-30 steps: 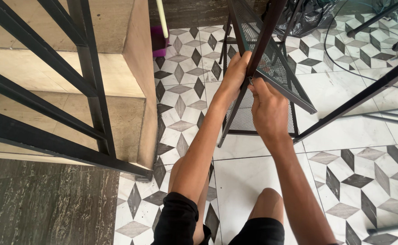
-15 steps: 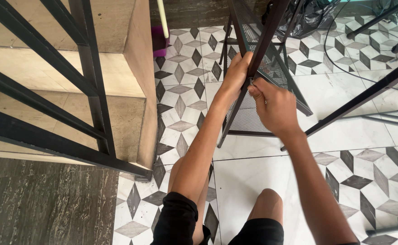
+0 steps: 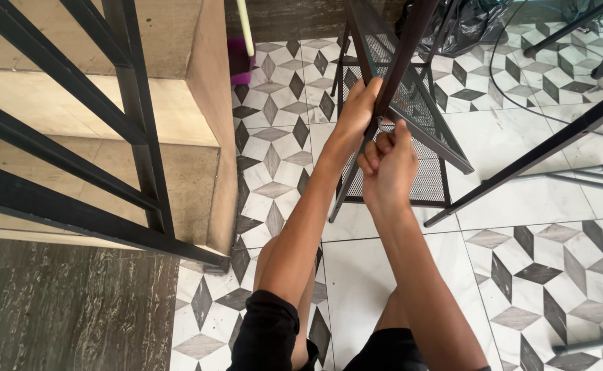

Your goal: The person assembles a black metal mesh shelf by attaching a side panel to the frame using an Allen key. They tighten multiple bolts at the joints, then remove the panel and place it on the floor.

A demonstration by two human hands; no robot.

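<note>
Over the tiled floor [image 3: 562, 275], the left hand [image 3: 358, 115] grips the dark metal leg [image 3: 403, 48] of the mesh rack [image 3: 411, 103]; right hand [image 3: 387, 165] is clenched just below, touching the leg.

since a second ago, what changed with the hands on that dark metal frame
The right hand slid a little down and toward the person along the dark frame bar and curled into a tighter fist, thumb up; what its fingers pinch is hidden. The left hand stayed wrapped round the same bar. The mesh shelves, stair railing and patterned tile floor look unchanged.
</note>
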